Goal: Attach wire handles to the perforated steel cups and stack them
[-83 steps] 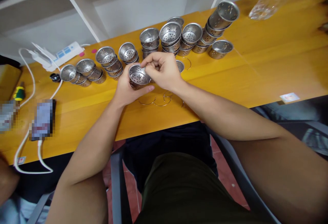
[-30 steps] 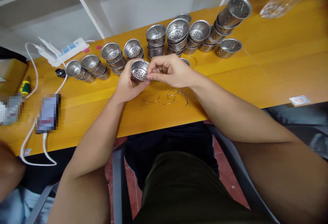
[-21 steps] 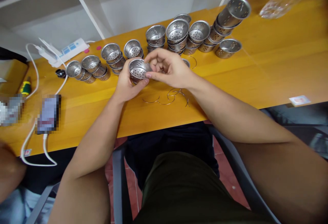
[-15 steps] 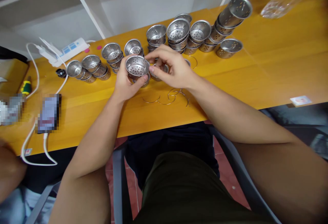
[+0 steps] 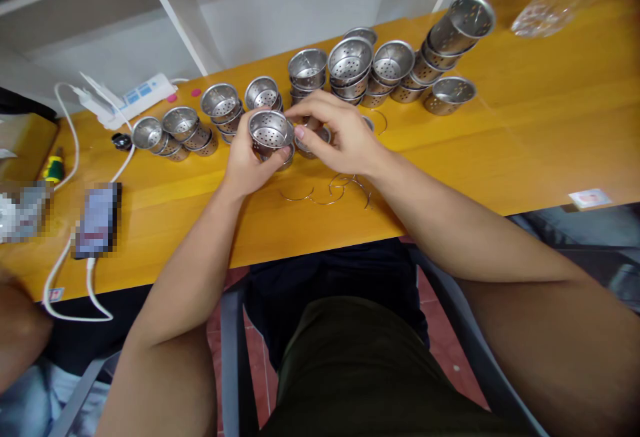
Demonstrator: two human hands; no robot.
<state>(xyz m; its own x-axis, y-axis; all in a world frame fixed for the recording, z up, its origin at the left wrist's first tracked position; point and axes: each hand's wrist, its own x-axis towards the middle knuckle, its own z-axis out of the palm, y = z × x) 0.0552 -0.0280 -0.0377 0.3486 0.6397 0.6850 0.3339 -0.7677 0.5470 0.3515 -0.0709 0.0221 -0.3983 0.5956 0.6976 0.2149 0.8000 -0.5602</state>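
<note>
My left hand (image 5: pixel 247 164) is closed around a perforated metal strainer basket (image 5: pixel 271 132), its thumb along the near side and the open top tilted toward me. At that basket's right rim is my right hand (image 5: pixel 340 127), thumb and forefinger bent against the edge. Whether a thin wire sits between those fingertips is too small to tell. Below and behind the hands stand more baskets, partly hidden, one of them (image 5: pixel 286 158) just under the held one. Thin curved wires (image 5: pixel 327 202) lie on the table in front of the right wrist.
Stacks of strainer baskets (image 5: pixel 350 60) line the back of the yellow table (image 5: pixel 525 130); a tall leaning stack (image 5: pixel 463 24) stands right of them. On the left are a power strip (image 5: pixel 145 97), a phone (image 5: pixel 97 217) with a white cable and a screwdriver (image 5: pixel 54 165). Another person's arm (image 5: pixel 20 337) shows lower left.
Both hands stay at the same basket with almost the same grip. The whole view has shifted slightly; nothing has been picked up or put down.
</note>
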